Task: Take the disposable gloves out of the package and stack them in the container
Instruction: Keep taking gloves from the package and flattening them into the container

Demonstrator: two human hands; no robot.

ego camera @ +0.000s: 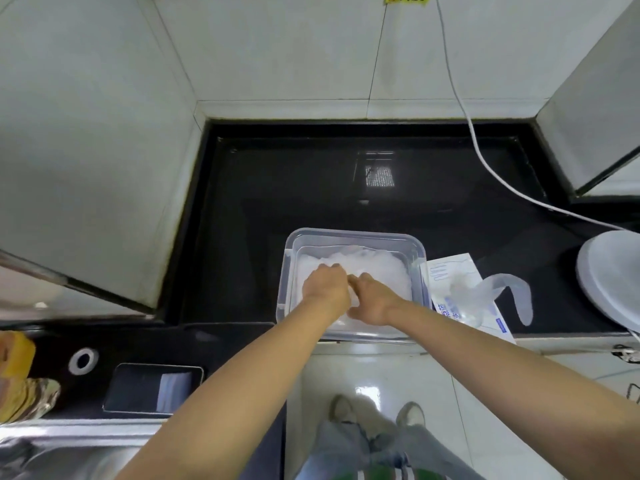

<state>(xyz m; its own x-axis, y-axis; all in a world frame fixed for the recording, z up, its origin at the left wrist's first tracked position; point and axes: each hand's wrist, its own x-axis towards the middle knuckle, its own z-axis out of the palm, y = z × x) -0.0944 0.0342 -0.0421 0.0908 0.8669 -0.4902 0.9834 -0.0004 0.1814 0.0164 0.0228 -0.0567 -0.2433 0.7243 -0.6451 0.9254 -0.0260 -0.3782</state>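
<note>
A clear plastic container [353, 235] stands at the front edge of the black counter. A pile of thin translucent white disposable gloves [374, 265] lies inside it. Both hands are inside the container, side by side on the pile. My left hand [323, 284] has its fingers curled and pinches glove film. My right hand [372, 299] also rests with fingers closed on the gloves beside it. The white and blue glove package [446, 271] lies flat just right of the container, with a loose clear glove [498, 289] draped over it.
A white round lid or appliance [609, 275] sits at the far right, with a white cable [485, 161] running across the counter from the wall. A steel sink [69, 455] and a dark phone-like slab [152, 389] lie front left. Tiled walls enclose the counter.
</note>
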